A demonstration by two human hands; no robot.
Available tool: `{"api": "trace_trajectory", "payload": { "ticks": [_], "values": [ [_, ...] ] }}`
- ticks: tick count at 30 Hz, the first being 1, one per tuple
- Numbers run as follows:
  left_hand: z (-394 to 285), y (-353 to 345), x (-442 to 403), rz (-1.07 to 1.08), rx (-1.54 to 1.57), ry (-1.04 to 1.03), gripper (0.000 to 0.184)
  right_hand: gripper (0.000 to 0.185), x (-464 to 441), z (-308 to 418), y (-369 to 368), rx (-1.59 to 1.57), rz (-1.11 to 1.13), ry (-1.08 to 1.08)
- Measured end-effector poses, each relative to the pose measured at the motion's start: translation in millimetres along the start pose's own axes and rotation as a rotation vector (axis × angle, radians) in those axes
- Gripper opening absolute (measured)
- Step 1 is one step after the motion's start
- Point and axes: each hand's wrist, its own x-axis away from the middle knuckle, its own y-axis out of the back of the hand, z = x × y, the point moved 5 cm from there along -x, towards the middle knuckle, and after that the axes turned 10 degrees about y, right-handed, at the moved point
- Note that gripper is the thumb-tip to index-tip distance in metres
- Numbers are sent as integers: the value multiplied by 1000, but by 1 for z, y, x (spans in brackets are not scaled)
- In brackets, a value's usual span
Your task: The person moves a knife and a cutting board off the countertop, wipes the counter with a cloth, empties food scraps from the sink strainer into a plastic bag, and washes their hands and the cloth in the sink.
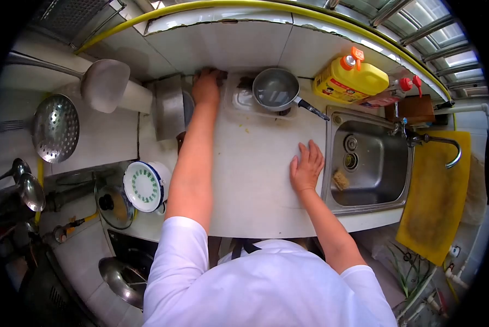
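Observation:
My left hand [207, 90] reaches to the back of the counter by the tiled wall. Its fingers curl at a small dark thing in shadow there, too unclear to name. Just left of it a cleaver [169, 109] with a broad metal blade leans at the wall, its brown handle partly behind my forearm. To its right a clear plastic tray [234, 111] bears a small grey saucepan [276, 90] with a black handle. My right hand [308, 168] rests flat on the white counter [261, 180], fingers stretched out, beside the sink, holding nothing.
The steel sink [375, 180] at right holds a sponge [341, 180]. Behind it stand a yellow jug [351, 79] and a bottle with a red top [391, 92]. At left are an enamel pot with a white lid [144, 186], a glass lid [115, 207] and hanging ladles [31, 192].

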Motion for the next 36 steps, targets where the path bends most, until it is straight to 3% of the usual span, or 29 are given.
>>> {"api": "trace_trajectory", "payload": {
  "ticks": [4,6,13,15,17,22,24,25,27,31,36],
  "values": [
    [-1,7,1,200,-28,-10,19,41,1,0,4,-33,-29,13],
    [-5,0,13,378,-283,-22,19,39,1,-3,4,-71,-49,-5],
    [-12,23,82,388,-234,22,18,37,-2,-30,9,-415,-63,-4],
    [-15,32,104,246,-98,-6,18,37,-20,-20,54,-357,-334,64],
    [-18,35,128,270,-44,21,19,39,-48,-3,93,-295,-454,179],
    [-37,43,198,252,103,6,22,41,-124,14,113,-69,-397,362],
    [-47,48,227,257,133,-9,28,39,-145,9,82,159,-186,480],
    [-52,51,240,254,133,-10,28,39,-150,8,80,158,-189,481],
    [-62,57,266,285,139,-41,29,35,-154,-2,57,16,190,287],
    [-72,66,306,236,186,-117,32,31,-139,-6,55,5,35,285],
    [-65,72,309,343,393,-52,41,24,-82,-15,94,-134,-60,77]
  ]
}}
